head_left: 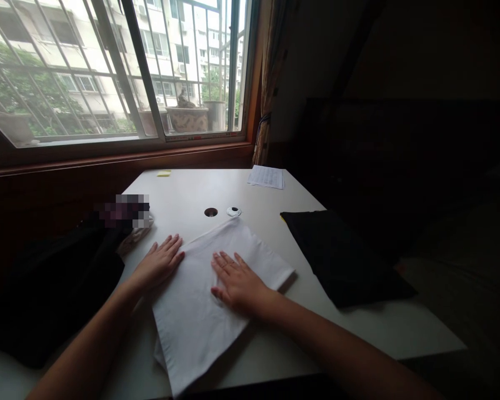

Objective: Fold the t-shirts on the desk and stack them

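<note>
A white cloth (200, 328), folded in layers, lies slantwise on the white table (175, 194); one corner hangs over the front edge. What garment or linen it is, I cannot tell. My right hand (237, 280) rests flat on the middle of the cloth, fingers stretched out. At the cloth's left edge lies my left hand (162, 261), palm down with straight fingers, its fingertips touching the fabric's border. Neither hand grips anything.
Dark folded cloth (341, 255) lies at the table's right edge. A dark clothing heap (66, 278) covers the left side. Farther back are paper sheets (266, 177), a yellow note (164, 173), a round cable hole (210, 212) and its white cover (234, 211). A barred window stands behind.
</note>
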A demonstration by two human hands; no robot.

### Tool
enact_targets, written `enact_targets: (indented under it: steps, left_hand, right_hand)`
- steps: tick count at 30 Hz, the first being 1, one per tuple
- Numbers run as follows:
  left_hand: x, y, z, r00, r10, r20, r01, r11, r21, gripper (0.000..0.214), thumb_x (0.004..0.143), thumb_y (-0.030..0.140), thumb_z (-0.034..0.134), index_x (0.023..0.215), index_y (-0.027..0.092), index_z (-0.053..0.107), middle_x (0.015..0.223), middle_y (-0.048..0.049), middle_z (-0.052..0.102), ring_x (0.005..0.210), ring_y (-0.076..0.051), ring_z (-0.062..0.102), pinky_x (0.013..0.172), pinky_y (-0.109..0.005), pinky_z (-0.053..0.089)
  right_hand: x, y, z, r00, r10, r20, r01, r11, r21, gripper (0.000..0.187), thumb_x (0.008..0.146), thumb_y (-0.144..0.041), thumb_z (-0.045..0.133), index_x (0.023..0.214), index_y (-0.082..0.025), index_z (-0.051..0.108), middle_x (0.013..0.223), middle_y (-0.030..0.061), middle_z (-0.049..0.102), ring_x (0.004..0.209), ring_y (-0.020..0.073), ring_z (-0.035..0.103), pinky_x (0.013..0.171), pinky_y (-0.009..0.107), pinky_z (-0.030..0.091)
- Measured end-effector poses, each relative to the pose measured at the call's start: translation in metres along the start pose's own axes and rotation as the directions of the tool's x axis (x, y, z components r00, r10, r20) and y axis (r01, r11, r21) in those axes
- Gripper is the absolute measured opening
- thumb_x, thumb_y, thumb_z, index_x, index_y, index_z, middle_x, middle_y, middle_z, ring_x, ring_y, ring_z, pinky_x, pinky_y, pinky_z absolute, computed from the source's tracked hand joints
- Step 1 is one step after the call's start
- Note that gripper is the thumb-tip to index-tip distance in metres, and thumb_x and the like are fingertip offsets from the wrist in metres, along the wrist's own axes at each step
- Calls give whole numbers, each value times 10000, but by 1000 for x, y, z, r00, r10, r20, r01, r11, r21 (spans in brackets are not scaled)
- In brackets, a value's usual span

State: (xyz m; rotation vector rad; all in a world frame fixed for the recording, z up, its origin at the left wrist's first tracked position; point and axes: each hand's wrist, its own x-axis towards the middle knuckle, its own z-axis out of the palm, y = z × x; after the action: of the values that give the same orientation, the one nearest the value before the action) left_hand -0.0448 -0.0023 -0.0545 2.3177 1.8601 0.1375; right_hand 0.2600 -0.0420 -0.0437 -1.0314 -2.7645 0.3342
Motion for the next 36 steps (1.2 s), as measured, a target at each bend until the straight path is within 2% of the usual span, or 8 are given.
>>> enact_targets:
  steps: [8,14,18,21,24,27,29,36]
  left_hand:
    - [-3,6,-6,1000,-5,12,5,1000,11,674,1054,519,185,1596,142,321,1687,-103,225,1575,-280,146,1242,-555,172]
    - [-1,4,-5,1000,-1,15,1,1000,7,676,1055,536,192,1596,155,328,1685,-112,223,1575,-283,147,1242,-552,167]
    - [-1,3,-5,1000,-1,10,1,1000,1,676,1055,542,191,1593,162,339,1683,-104,224,1574,-282,151,1242,-550,173]
    - [-1,2,-5,1000,0,10,0,1000,-2,673,1053,545,199,1594,169,339,1681,-103,227,1573,-281,157,1243,-545,176]
    - [0,0,-3,1000,-3,15,3,1000,-1,674,1054,543,201,1598,165,329,1685,-102,221,1573,-282,154,1243,-543,171]
    - [1,-1,-1,1000,-6,12,6,1000,6,667,1053,540,211,1595,171,338,1685,-100,227,1573,-281,159,1242,-539,178]
    - [0,0,-2,1000,-9,12,9,1000,10,665,1053,538,211,1594,174,341,1683,-98,232,1573,-276,156,1245,-531,175]
    - [-4,8,-12,999,-14,41,14,1000,-13,670,1055,529,192,1596,159,329,1682,-103,228,1575,-276,147,1245,-536,172]
  right_hand:
    - [-7,-89,4,936,-349,38,342,930,133,732,1067,-567,274,1606,-71,267,1677,145,228,1573,243,124,1289,465,76]
    - [-25,-108,13,908,-418,-31,420,906,54,774,1027,-602,404,1597,-91,291,1676,151,200,1572,255,127,1288,432,132]
    - [-38,-116,21,818,-574,-36,574,819,-29,607,1048,-519,429,1543,-169,407,1666,81,273,1569,217,144,1288,407,151]
    - [-41,-115,10,764,-645,-29,645,764,29,546,1078,-432,392,1551,-160,388,1651,72,323,1554,161,199,1282,358,175]
    - [-39,-98,-11,838,-543,-45,542,823,169,634,1075,-459,395,1601,-121,285,1662,105,283,1558,156,180,1282,353,163]
    - [-36,-66,-20,952,-305,-6,300,931,209,701,1066,-541,354,1624,-132,241,1683,122,201,1572,205,118,1291,413,129]
    - [-36,-39,-15,990,-140,33,133,978,163,749,1047,-605,331,1625,-135,249,1689,130,165,1575,241,95,1291,454,112]
    - [-53,53,-14,974,225,23,-225,974,10,735,1030,-636,305,1640,-231,239,1698,67,204,1572,289,130,1286,489,105]
